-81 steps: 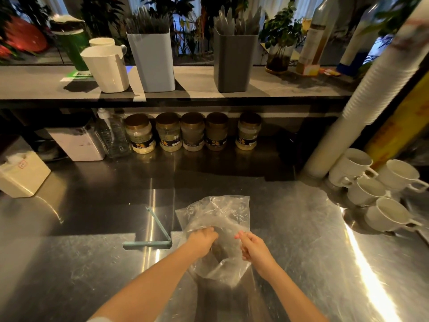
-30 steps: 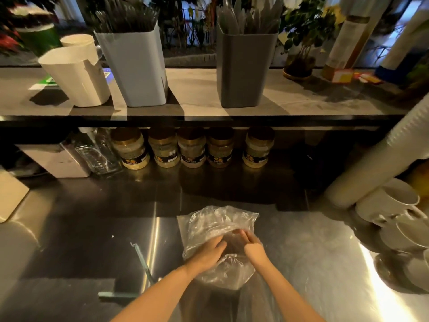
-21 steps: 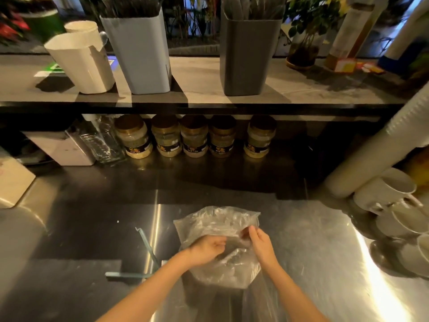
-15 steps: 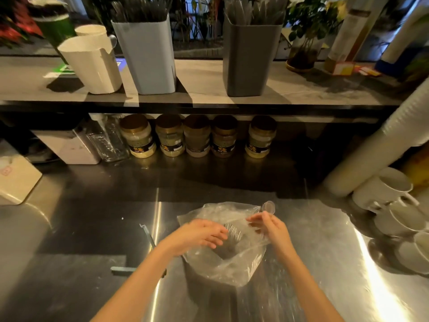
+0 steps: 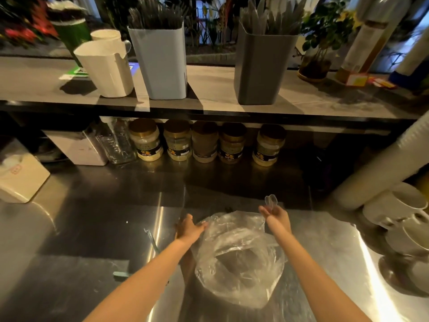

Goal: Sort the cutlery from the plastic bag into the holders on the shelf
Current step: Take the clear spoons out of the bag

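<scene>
The step in hand is the taking out: the right hand (image 5: pixel 275 217) pinches clear spoons (image 5: pixel 270 201) just beyond the far edge of the bag (image 5: pixel 239 259), which lies open on the counter (image 5: pixel 92 217). The left hand (image 5: pixel 189 228) rests with straight fingers on the bag's left edge. Next, I think, the spoons must go up to one of the holders (image 5: pixel 262 66) on the shelf (image 5: pixel 213 89); which one takes spoons I cannot tell. Half a second ago the left hand lay over the bag's mouth and the spoons were only coming out.
</scene>
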Motion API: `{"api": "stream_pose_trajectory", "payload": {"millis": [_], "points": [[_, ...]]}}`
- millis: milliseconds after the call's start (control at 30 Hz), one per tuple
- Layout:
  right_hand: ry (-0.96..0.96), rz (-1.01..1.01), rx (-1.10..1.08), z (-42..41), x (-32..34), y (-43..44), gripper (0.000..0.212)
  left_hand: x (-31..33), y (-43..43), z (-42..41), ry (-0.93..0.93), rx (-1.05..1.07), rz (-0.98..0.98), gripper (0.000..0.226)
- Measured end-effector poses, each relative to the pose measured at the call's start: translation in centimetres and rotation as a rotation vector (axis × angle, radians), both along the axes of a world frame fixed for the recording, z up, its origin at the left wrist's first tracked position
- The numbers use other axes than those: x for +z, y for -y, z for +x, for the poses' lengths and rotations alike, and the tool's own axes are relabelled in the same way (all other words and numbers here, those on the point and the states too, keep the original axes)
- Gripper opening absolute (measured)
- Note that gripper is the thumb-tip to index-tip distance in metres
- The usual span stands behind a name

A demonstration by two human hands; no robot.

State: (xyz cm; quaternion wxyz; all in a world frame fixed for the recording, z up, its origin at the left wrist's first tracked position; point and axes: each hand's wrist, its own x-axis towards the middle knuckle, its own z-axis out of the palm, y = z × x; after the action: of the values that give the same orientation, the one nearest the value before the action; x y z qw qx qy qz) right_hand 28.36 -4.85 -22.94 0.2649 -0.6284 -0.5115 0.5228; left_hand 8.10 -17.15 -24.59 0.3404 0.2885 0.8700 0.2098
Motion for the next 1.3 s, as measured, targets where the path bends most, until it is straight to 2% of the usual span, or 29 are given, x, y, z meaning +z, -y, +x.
{"api": "stream_pose_trajectory", "payload": {"millis": [67,100,133,167,200,267,333,367,433,567,600,700,800,833,900,933,967,1000,1067,1133,1200,1267,1300], "points": [[0.205,-0.084,0.016,-0.2,-1.0,0.1,0.028,-0.3,-0.3,0.0,-0.011,0.006,-0.032,0.051],[0.302,-0.107,0.057,0.0,-1.2,0.3,0.034,-0.4,-0.3,-0.1,-0.014,-0.002,-0.030,0.040],[0.319,-0.113,0.105,0.2,-1.3,0.3,0.039,-0.6,-0.4,-0.2,-0.021,-0.026,-0.028,0.026],[0.259,-0.121,0.131,0.3,-1.8,0.2,0.040,-0.8,-0.4,-0.3,-0.011,-0.047,-0.015,0.020],[0.205,-0.133,0.161,0.3,-2.0,0.2,0.042,-1.0,-0.4,-0.4,0.030,-0.043,0.023,0.024],[0.151,-0.207,0.163,-0.3,-1.9,0.3,0.041,-0.9,-0.3,-0.6,0.218,-0.016,0.165,0.024],[0.091,-0.218,0.048,-1.0,-1.8,0.2,0.014,0.3,-0.2,-0.9,0.338,-0.002,0.352,0.017],[0.017,-0.161,-0.017,-1.2,-1.2,0.4,0.005,1.4,-0.1,-1.0,0.366,-0.007,0.437,0.015],[-0.123,-0.027,-0.076,-0.9,0.6,1.0,0.015,3.4,-0.1,-1.5,0.366,-0.021,0.573,0.014],[-0.270,0.109,-0.109,0.7,2.6,2.6,0.012,5.7,0.6,-2.6,0.291,-0.091,0.662,0.020],[-0.260,0.103,-0.097,0.9,2.3,2.6,0.011,5.9,0.7,-2.8,0.297,-0.078,0.667,0.019],[-0.203,0.070,-0.103,1.2,1.9,3.0,0.026,5.6,1.0,-2.5,0.297,-0.093,0.538,0.016],[-0.196,0.034,-0.106,0.9,1.7,3.1,0.013,4.4,0.7,-2.0,0.224,-0.064,0.439,0.006],[-0.179,0.033,-0.116,0.8,1.8,3.2,0.007,4.1,0.6,-2.0,0.203,-0.032,0.401,0.015],[-0.161,0.098,-0.168,1.1,1.9,3.8,0.003,3.7,1.0,-1.7,0.040,0.007,0.334,0.047],[-0.176,0.145,-0.201,1.4,2.1,4.3,0.005,4.0,1.4,-1.2,-0.076,0.036,0.390,0.051],[-0.213,0.187,-0.227,1.7,2.5,4.9,0.010,4.5,2.1,-0.5,-0.144,0.054,0.528,0.047],[-0.253,0.228,-0.233,2.1,2.8,5.5,0.015,5.1,3.0,0.4,-0.154,0.028,0.709,0.039],[-0.282,0.271,-0.176,2.7,2.8,6.9,0.030,5.5,4.8,2.2,-0.045,-0.212,0.951,0.016],[-0.298,0.230,-0.036,3.2,2.4,8.0,0.040,5.1,6.2,3.9,0.067,-0.553,0.869,0.013],[-0.289,0.164,0.145,3.5,2.0,8.7,0.042,4.3,6.4,4.9,0.143,-0.832,0.556,0.018],[-0.254,0.093,0.312,3.6,1.5,9.1,0.040,3.2,5.8,5.4,0.130,-0.931,0.301,0.022],[-0.242,0.057,0.368,3.6,1.3,9.2,0.038,2.5,5.3,5.5,0.114,-0.894,0.242,0.024]]}}
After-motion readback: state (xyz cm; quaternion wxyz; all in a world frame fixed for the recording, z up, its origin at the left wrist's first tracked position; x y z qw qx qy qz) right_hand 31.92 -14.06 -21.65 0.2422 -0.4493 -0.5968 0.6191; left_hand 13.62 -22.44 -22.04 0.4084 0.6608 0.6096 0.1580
